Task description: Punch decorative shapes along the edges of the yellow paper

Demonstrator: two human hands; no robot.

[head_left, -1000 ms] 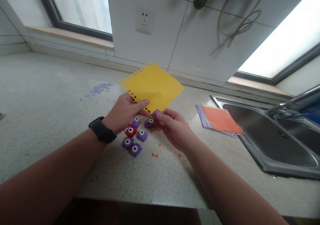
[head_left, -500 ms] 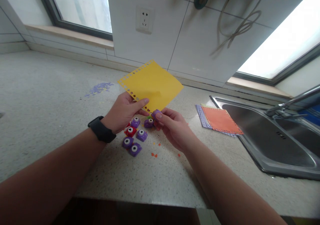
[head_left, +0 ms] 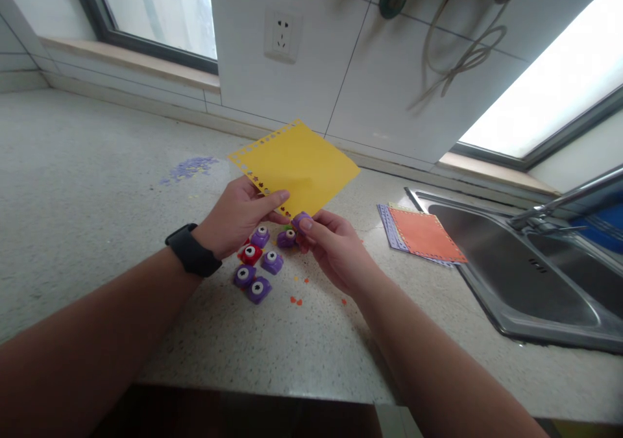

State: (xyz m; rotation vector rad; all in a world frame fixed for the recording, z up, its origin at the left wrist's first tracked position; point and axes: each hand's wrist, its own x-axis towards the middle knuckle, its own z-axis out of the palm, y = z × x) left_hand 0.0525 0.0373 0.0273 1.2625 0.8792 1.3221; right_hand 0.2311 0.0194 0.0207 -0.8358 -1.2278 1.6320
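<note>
A yellow sheet of paper point(head_left: 302, 165) has small shapes cut along its two left edges. My left hand point(head_left: 246, 214) pinches its lower left edge, thumb on top. At the sheet's bottom corner my right hand point(head_left: 335, 246) grips a purple craft punch point(head_left: 302, 220), its thumb pressed on it. Below the hands lie several more punches: a red one point(head_left: 250, 254), a purple one point(head_left: 272, 262) and another purple one point(head_left: 259, 289) among them. Orange paper bits point(head_left: 296, 301) are scattered beside them on the counter.
A pile of purple paper bits point(head_left: 192, 167) lies at the back left of the speckled counter point(head_left: 87, 230). To the right, an orange sheet point(head_left: 426, 233) rests on purple sheets, overlapping the rim of a steel sink point(head_left: 520, 276) with a faucet point(head_left: 540, 216).
The view has shifted slightly, moving the counter items a little left in the picture. Both hands keep their grips, and the yellow sheet's right corner sits slightly farther right.
</note>
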